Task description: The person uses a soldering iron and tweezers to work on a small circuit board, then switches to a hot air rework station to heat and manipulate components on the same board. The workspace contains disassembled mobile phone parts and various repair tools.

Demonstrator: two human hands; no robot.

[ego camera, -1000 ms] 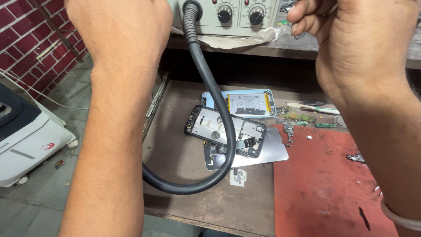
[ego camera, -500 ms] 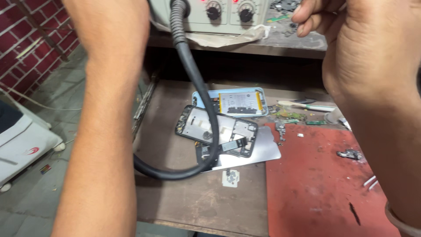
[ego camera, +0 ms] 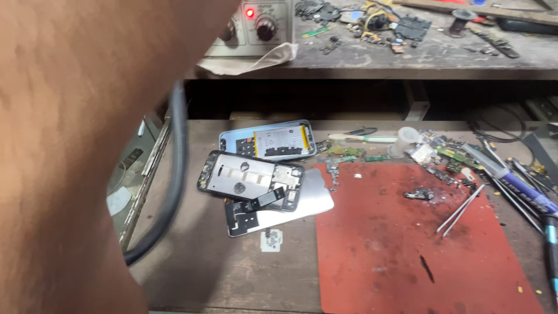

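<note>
Neither hand's grip can be read: a forearm (ego camera: 75, 157) fills the left of the view close to the lens, its hand out of frame, and the other hand does not show at all. Nearest that arm, a thick black hose (ego camera: 174, 174) curves down past the bench edge, just left of the opened phones (ego camera: 256, 180), which lie overlapping beside the red mat (ego camera: 407, 244). Tweezers (ego camera: 462, 210) rest on the mat's right part, apparently kept within reach.
</note>
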